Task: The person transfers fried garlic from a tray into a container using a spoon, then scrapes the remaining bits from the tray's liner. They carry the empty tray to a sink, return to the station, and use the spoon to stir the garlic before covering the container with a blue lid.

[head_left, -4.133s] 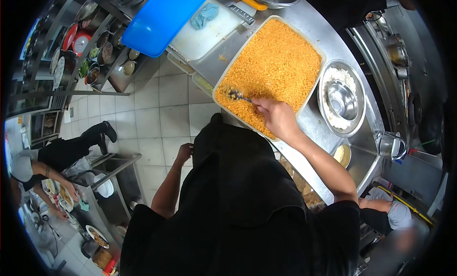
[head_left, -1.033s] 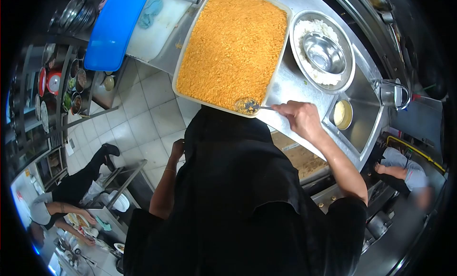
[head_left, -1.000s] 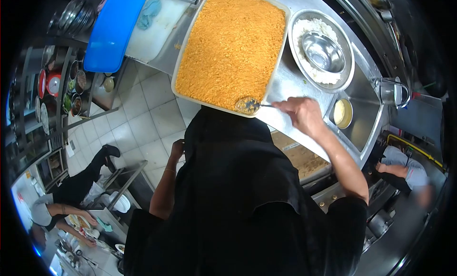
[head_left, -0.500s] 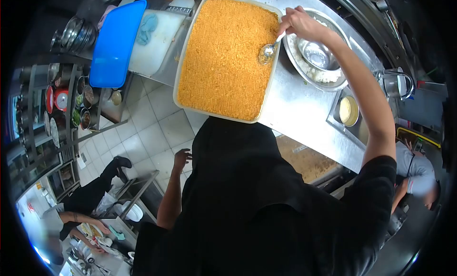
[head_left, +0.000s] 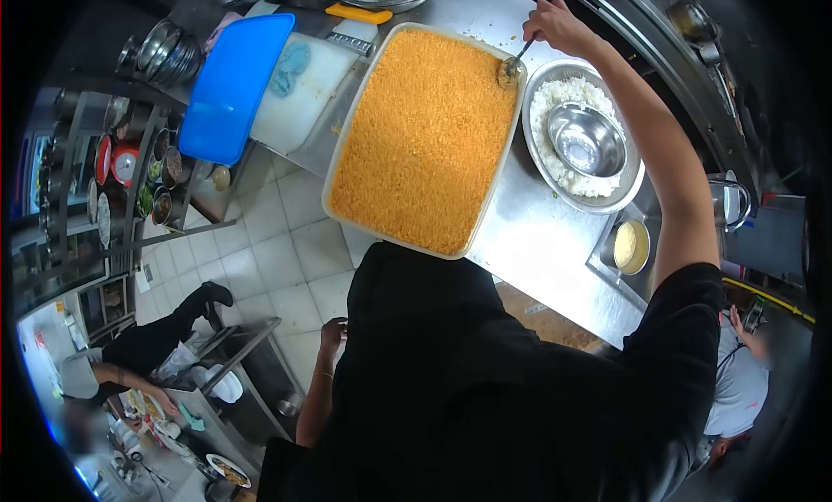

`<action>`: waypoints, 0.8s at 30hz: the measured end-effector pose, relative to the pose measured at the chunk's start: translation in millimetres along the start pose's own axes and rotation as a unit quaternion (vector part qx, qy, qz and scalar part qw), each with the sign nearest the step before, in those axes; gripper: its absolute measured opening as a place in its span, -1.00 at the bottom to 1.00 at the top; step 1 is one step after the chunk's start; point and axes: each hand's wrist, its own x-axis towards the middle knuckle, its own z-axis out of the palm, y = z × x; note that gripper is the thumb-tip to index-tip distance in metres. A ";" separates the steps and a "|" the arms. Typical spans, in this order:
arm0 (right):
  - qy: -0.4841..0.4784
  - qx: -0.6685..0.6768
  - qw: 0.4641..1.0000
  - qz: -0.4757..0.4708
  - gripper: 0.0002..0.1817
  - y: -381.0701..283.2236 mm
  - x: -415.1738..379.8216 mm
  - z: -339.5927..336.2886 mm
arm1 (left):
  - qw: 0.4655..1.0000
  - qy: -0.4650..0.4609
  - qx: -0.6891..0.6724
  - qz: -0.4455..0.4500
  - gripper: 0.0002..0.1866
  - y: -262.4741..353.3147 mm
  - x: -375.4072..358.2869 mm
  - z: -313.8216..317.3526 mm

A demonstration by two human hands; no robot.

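My right hand (head_left: 556, 25) is closed round the handle of a metal spoon (head_left: 511, 70). The bowl of the spoon rests on orange-brown crumbs (head_left: 422, 142) in the upper right corner of a large pale tray (head_left: 328, 186). Loosely curled and holding nothing that I can see, my left hand (head_left: 333, 336) hangs low beside the black apron (head_left: 425, 320), its fingertips partly hidden. To the right of the tray, a metal bowl of white rice (head_left: 548, 99) has a smaller steel bowl (head_left: 588, 140) sitting in the rice.
A blue lid (head_left: 236, 90) leans over a white cutting board (head_left: 308, 112) with a teal cloth (head_left: 290, 67). An orange-handled tool (head_left: 358, 14) lies behind. At right is a tin with yellow contents (head_left: 631, 246). Co-workers stand at lower left (head_left: 139, 346) and lower right (head_left: 741, 381).
My right hand and the spoon have moved up along the tray's right side to its far corner. The view has shifted, so the tray and bowls sit lower in it.
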 end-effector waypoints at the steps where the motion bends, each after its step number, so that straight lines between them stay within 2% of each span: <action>1: 0.040 0.011 0.999 0.005 -0.82 1.9 -5.9 3.0 | 0.998 -0.011 -0.060 -0.016 -0.75 -1.8 6.8 -0.3; 3: 0.126 0.023 0.992 0.006 -0.82 6.7 -17.7 13.2 | 0.999 -0.011 -0.026 0.022 -0.75 1.8 14.5 7.5; 4: 0.126 0.022 0.992 0.004 -0.82 6.2 -23.6 19.4 | 0.998 -0.009 0.008 0.056 -0.76 3.4 17.4 11.4; 5: 0.149 0.123 0.981 0.036 -0.80 -4.6 -35.9 18.5 | 0.998 -0.010 0.005 0.056 -0.76 15.3 11.9 13.6; 6: 0.168 0.222 0.958 0.067 -0.77 -18.1 -49.2 17.1 | 0.994 -0.034 -0.009 0.099 -0.75 37.2 -1.4 14.8; 7: 0.161 0.246 0.951 0.093 -0.74 -39.6 -62.2 16.0 | 0.988 -0.059 -0.024 0.141 -0.73 55.2 -8.7 17.6; 8: 0.154 0.269 0.943 0.118 -0.70 -66.9 -74.9 15.4 | 0.988 -0.061 -0.028 0.141 -0.73 63.0 -5.1 19.9; 12: 0.153 0.239 0.953 0.106 -0.56 -166.4 -108.5 21.2 | 0.993 -0.061 -0.006 0.105 -0.71 88.6 7.8 20.6; 14: 0.132 0.191 0.965 0.125 -0.54 -185.2 -109.8 21.7 | 0.963 -0.074 0.150 0.211 -0.70 84.0 34.4 12.9; 16: 0.110 0.146 0.971 0.152 -0.52 -193.6 -109.1 27.0 | 0.973 -0.086 0.116 0.182 -0.70 86.1 54.4 7.4; 18: 0.173 0.132 0.959 0.180 -0.53 -186.6 -100.0 33.6 | 0.979 -0.100 0.081 0.155 -0.70 104.2 59.9 3.1; 20: 0.183 0.121 0.956 0.195 -0.58 -181.9 -90.9 37.8 | 0.984 -0.117 0.080 0.105 -0.69 126.0 54.6 0.1; 24: 0.183 0.101 0.949 0.238 -0.63 -176.8 -78.3 48.6 | 0.986 -0.105 0.060 0.111 -0.69 144.0 55.5 0.4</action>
